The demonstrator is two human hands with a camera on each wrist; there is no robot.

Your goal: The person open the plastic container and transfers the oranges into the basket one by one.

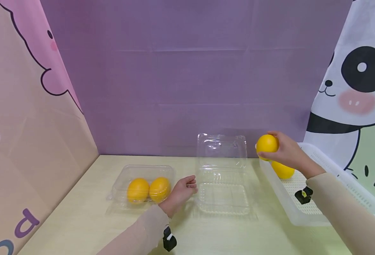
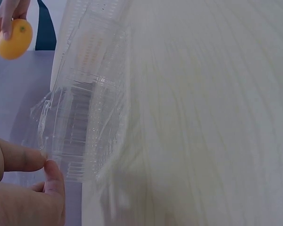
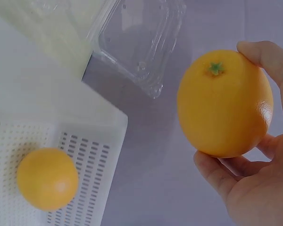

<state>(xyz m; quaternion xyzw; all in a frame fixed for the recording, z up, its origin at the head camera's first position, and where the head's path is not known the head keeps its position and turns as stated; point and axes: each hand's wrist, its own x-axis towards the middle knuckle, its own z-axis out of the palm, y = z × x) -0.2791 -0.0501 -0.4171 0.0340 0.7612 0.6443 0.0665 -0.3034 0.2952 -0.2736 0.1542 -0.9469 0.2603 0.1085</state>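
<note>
My right hand grips an orange above the far end of a white basket. In the right wrist view, a green star-shaped stem mark shows on this orange, with thumb and fingers around it. A second orange lies in the basket. At the middle of the table, an open clear plastic clamshell box has its lid raised at the back. My left hand pinches the box's left edge between thumb and finger, as the left wrist view shows.
Left of my left hand stands another clear plastic box, its lid down, with two oranges visible inside. A purple cloth backdrop rises behind the pale table. Printed cartoon panels flank both sides.
</note>
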